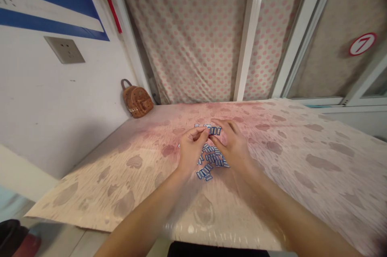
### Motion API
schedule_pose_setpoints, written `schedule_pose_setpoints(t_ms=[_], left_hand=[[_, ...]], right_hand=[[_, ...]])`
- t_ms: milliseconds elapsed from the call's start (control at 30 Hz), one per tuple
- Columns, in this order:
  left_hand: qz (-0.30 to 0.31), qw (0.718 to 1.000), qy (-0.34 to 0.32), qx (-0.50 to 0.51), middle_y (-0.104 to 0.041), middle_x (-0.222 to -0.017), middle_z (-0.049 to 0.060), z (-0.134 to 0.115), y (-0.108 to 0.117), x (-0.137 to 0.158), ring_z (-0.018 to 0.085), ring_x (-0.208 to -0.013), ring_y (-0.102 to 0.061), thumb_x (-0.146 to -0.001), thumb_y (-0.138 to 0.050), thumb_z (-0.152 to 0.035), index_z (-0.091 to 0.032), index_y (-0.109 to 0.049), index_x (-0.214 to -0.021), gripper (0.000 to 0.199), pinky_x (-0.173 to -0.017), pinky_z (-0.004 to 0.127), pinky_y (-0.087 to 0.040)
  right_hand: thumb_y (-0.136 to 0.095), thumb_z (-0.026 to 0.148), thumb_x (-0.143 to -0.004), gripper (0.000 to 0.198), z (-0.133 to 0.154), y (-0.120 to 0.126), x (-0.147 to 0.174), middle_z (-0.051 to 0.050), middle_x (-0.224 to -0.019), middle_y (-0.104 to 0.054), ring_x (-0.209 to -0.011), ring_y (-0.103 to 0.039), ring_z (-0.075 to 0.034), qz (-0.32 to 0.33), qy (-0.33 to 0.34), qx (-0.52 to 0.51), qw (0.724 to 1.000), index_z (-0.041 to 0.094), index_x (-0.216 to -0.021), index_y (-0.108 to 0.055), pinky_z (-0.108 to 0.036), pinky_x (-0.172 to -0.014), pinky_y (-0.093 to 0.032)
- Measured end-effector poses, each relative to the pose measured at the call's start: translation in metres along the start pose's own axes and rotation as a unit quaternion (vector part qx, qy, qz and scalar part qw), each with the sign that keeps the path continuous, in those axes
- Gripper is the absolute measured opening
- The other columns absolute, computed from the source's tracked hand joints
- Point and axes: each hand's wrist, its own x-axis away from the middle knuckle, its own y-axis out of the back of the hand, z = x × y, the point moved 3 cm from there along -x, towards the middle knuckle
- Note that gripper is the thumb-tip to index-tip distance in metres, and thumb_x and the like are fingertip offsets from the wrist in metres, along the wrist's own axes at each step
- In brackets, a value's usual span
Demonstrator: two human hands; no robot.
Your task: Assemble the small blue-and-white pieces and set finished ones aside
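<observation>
Nearest the head camera, a black object (pixel 217 249), only partly in frame, sits at the bottom edge below your bare forearms, which reach over a cloth-covered bench (pixel 287 196). Your left hand (pixel 192 141) has thumb and fingers drawn together in a pinch; whether that grip has a piece cannot be told. Your right hand (pixel 236 141) curves with thumb and fingers parted, a short row of pieces (pixel 215 130) showing between; contact is unclear. More lie in a loose pile (pixel 211 158) just below your hands, small, flat and oblong, pale with blue borders, markings too small to read. You appear to be handling pieces singly or in small groups; the next move calls for light fingertip control.
</observation>
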Motion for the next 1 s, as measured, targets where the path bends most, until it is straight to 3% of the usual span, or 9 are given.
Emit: schedule_pose_setpoints(t_ms=[533, 1000], left_hand=[[0.008, 1.000, 0.009, 0.010, -0.071, -0.073, 0.002, -0.0025, -0.0010, 0.0008, 0.011, -0.064, -0.061, -0.077, -0.069, -0.027, -0.015, -0.074, -0.079, 0.013, -0.066, 0.023, -0.049], [0.005, 1.000, 0.013, 0.010, -0.073, -0.077, 0.004, -0.0008, -0.0010, 0.0007, 0.012, -0.066, -0.062, -0.075, -0.071, -0.029, -0.015, -0.075, -0.080, 0.015, -0.065, 0.023, -0.050]], right_hand=[[-0.055, 0.016, -0.090, 0.030, 0.0004, -0.0024, 0.0005, -0.008, -0.107, -0.061, -0.100, -0.058, -0.025, -0.004, 0.068, 0.074, 0.995, 0.025, -0.119, -0.057, -0.042, -0.086, -0.051], [-0.054, 0.018, -0.091, 0.026, 0.0020, -0.0024, 0.0009, -0.008, -0.103, -0.063, -0.097, -0.060, -0.024, -0.005, 0.066, 0.085, 0.994, 0.023, -0.116, -0.059, -0.040, -0.084, -0.050]])
